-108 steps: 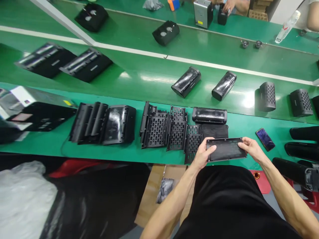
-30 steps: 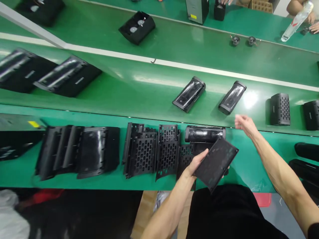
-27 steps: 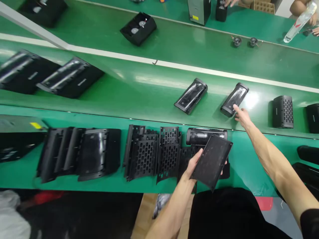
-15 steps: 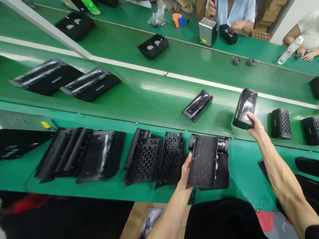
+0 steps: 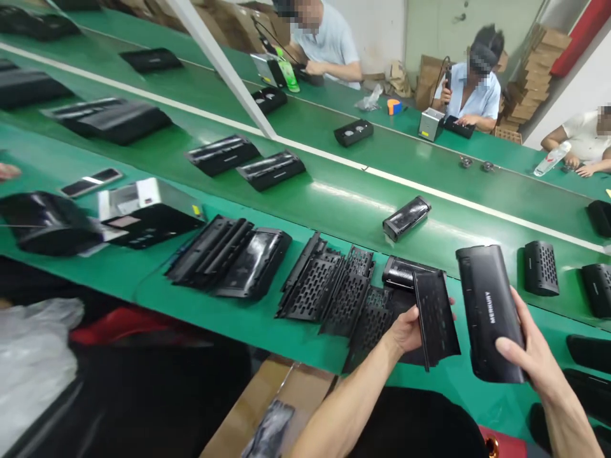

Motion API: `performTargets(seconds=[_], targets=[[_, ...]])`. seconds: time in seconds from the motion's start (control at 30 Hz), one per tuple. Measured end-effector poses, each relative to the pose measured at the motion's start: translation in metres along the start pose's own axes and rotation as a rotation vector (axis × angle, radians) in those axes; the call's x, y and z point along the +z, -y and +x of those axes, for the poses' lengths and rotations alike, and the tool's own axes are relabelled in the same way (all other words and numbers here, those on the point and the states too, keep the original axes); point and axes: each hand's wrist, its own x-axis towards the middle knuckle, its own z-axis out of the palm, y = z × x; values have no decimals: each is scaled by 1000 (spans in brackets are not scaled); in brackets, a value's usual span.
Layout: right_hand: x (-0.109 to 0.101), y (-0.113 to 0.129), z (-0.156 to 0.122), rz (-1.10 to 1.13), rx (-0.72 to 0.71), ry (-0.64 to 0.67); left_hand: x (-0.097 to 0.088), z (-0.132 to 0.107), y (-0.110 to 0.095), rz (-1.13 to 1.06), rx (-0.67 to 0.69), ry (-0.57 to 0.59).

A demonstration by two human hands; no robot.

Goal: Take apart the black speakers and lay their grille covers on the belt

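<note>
My left hand (image 5: pixel 407 331) grips a thin black cover panel (image 5: pixel 436 318), held tilted above the near bench. In my right hand (image 5: pixel 534 346) is a black speaker housing (image 5: pixel 491 312) with white lettering on its side, the thumb on the front and fingers round the edge. Behind the panel lies a glossy-faced speaker housing (image 5: pixel 400 272), partly hidden. Left of my left hand are stacks of black perforated grilles (image 5: pixel 312 286). Beyond them, black curved panels (image 5: pixel 210 251) lean beside another glossy housing (image 5: pixel 260 261).
A green conveyor (image 5: pixel 344 191) runs behind the bench, bearing several speaker housings, one a glossy unit (image 5: pixel 407 217). Perforated-front units (image 5: pixel 541 267) stand at right. A slanted metal post (image 5: pixel 224 70) crosses the upper middle. Co-workers (image 5: pixel 334 51) sit across the line. A phone (image 5: pixel 90 182) lies at left.
My right hand has brought the speaker housing from over the conveyor nearer to me and turned its lettered side into view. The panel in my left hand is now tilted. The view has swung left and up.
</note>
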Motion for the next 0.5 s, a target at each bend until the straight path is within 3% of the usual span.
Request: performTargets(seconds=[0.13,0.27,0.5], targets=[[19,21,-13,-303,-52,-27,16,4,10,-48,31,40],[33,22,-14,-484,-118,-9,25,5,17,-24,76,41],[44,23,-18,-594,-159,8,18,3,23,18,135,24]])
